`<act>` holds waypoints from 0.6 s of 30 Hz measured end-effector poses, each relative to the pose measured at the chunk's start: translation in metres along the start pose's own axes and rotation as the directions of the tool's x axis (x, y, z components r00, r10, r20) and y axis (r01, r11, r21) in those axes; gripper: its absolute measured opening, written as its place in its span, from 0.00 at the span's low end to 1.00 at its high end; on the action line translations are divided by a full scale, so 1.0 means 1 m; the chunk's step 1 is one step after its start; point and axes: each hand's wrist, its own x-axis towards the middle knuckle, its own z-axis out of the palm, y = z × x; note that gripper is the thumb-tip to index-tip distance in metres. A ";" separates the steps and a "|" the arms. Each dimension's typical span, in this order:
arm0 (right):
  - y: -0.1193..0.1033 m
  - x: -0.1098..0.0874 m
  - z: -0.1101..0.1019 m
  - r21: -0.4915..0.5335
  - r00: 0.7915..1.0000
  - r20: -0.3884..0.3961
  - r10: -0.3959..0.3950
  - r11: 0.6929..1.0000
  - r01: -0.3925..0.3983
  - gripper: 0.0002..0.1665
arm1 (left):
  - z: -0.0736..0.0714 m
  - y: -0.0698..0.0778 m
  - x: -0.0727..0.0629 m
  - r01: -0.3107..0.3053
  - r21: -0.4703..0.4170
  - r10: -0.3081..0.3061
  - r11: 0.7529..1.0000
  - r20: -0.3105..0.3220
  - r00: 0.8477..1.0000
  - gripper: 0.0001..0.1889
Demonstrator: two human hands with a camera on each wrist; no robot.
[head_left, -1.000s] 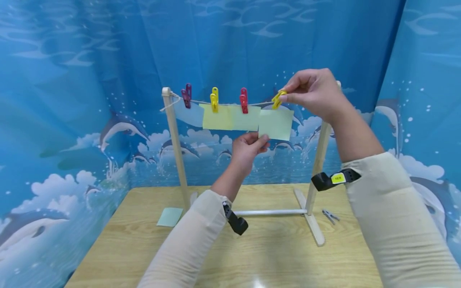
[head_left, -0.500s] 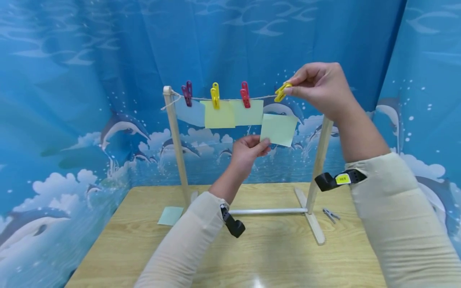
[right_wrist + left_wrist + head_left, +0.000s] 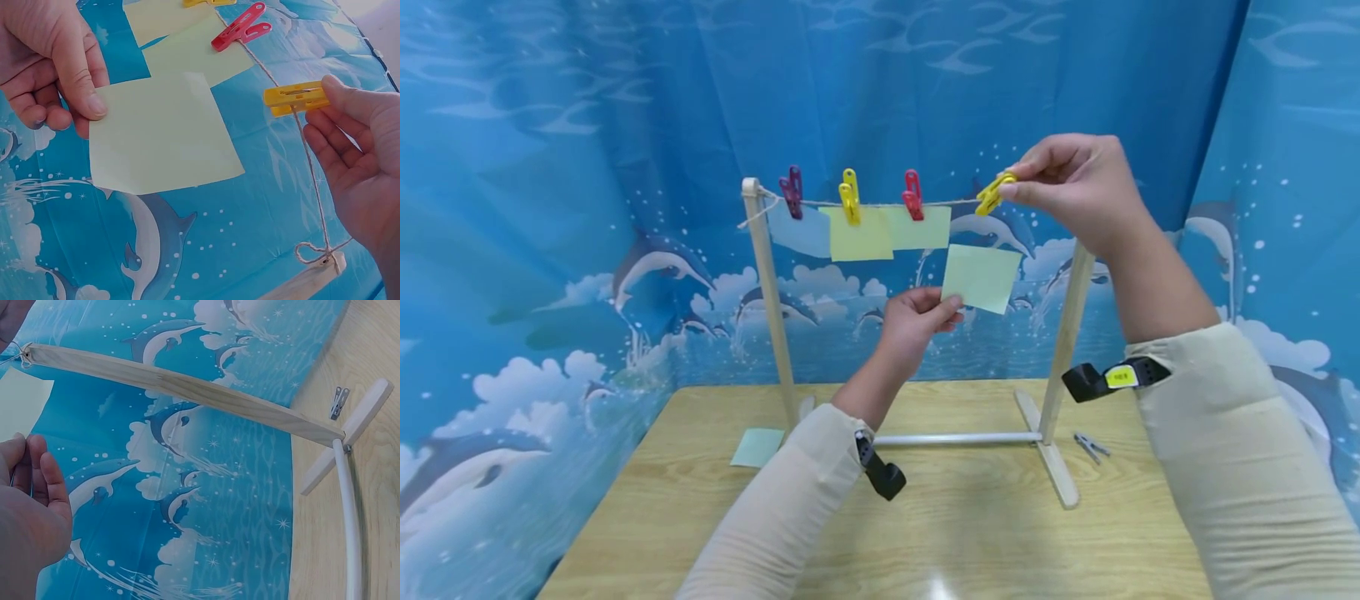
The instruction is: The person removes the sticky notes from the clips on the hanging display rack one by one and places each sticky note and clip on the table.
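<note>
My left hand (image 3: 917,329) pinches a pale green paper square (image 3: 981,279) by its lower left corner, below the string (image 3: 951,202) and apart from it. My right hand (image 3: 1078,187) pinches the handle end of a yellow clothespin (image 3: 995,195). In the right wrist view this clothespin (image 3: 294,99) lies at the string, above the paper. Farther left, a red clothespin (image 3: 912,196), another yellow clothespin (image 3: 849,197) and a purple clothespin (image 3: 792,193) sit on the string. Beneath them hang a green paper (image 3: 922,228), a yellow paper (image 3: 861,235) and a blue paper (image 3: 801,231).
Wooden posts (image 3: 1069,333) hold the string at both ends, joined low down by a white rod (image 3: 955,438). A grey clothespin (image 3: 1092,447) lies right of the stand on the wooden table (image 3: 970,533). Another green paper (image 3: 756,447) lies at the left. A blue dolphin curtain (image 3: 880,100) hangs behind.
The paper in my left hand has moved down, away from the string, and tilted slightly. My right hand has shifted a little right with the yellow clothespin.
</note>
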 end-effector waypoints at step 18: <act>0.000 -0.002 0.000 -0.018 0.999 -0.020 0.031 0.999 -0.031 0.13 | -0.004 -0.002 -0.002 0.030 -0.020 -0.030 0.999 -0.026 0.999 0.11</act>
